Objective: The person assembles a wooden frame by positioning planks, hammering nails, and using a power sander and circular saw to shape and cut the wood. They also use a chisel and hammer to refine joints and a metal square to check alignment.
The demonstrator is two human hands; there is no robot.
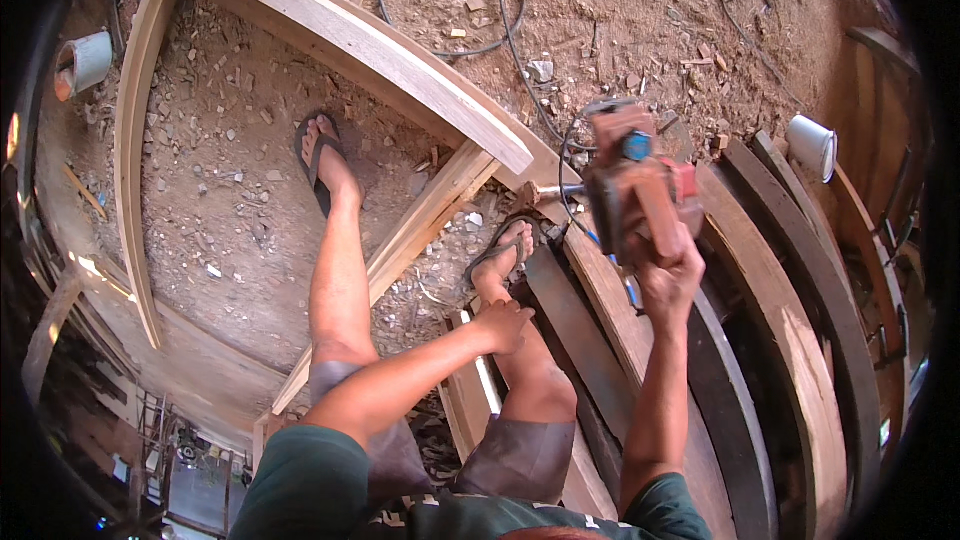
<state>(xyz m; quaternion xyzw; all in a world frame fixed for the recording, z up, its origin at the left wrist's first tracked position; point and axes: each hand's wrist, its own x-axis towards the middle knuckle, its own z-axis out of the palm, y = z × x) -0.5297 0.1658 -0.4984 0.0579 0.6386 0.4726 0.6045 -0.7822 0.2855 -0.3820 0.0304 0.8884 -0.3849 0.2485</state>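
Observation:
My right hand [668,275] is wrapped round the rear handle of a dusty red-brown electric planer [640,185] with a blue knob at its front. The planer is held up over the ends of the curved timbers at the right and is slightly blurred. My left hand [507,326] lies across my right shin with its fingers laid over the leg, holding no tool. A wooden frame of pale beams [350,25] stands on the ground in front and to the left. My left foot is inside the frame; my right foot is beside its corner.
Several curved timbers [770,280] lie side by side at the right. A hammer-like tool [545,193] lies near the frame's corner. Black cable [510,25] loops over the chip-strewn dirt. White buckets stand at the far left [88,62] and right [812,143].

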